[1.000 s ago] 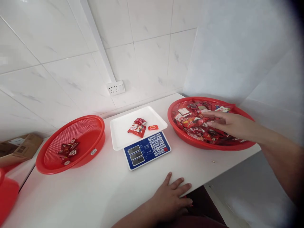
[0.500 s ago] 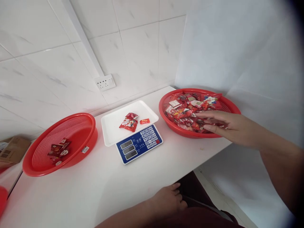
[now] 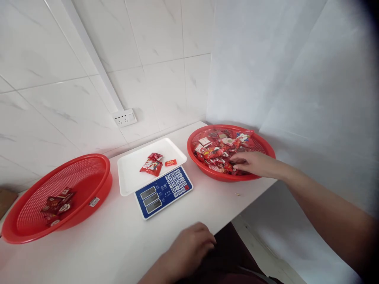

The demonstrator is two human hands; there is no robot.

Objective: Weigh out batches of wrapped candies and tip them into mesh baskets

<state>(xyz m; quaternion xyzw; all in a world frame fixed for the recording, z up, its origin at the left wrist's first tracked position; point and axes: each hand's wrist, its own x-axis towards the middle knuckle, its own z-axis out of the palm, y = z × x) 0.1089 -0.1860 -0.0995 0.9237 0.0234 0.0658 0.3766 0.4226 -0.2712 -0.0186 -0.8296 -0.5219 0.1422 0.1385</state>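
My right hand (image 3: 251, 163) is in the right-hand red basket (image 3: 268, 148), its fingertips at the near side of a heap of red wrapped candies (image 3: 219, 152). Thumb and fingers look apart, and I see no candy between them. My left hand (image 3: 192, 246) is near the table's front edge, fingers curled in, with nothing visible in it. Between the baskets stands a blue and white digital scale (image 3: 164, 193) with a white tray (image 3: 130, 179). On that tray lie a red candy packet (image 3: 152, 165) and a small flat red wrapped piece (image 3: 171, 162).
A second red basket (image 3: 102, 171) on the left holds several dark red wrapped candies (image 3: 57, 205). A small gold-coloured bit (image 3: 237, 194) lies on the white table (image 3: 118, 244) near its edge. Tiled wall and a socket (image 3: 124, 117) are behind.
My right hand has lowered into the candies, its fingers bending. My left hand has shifted slightly and curled more. The camera view has turned, so the table things appear lower and further left.
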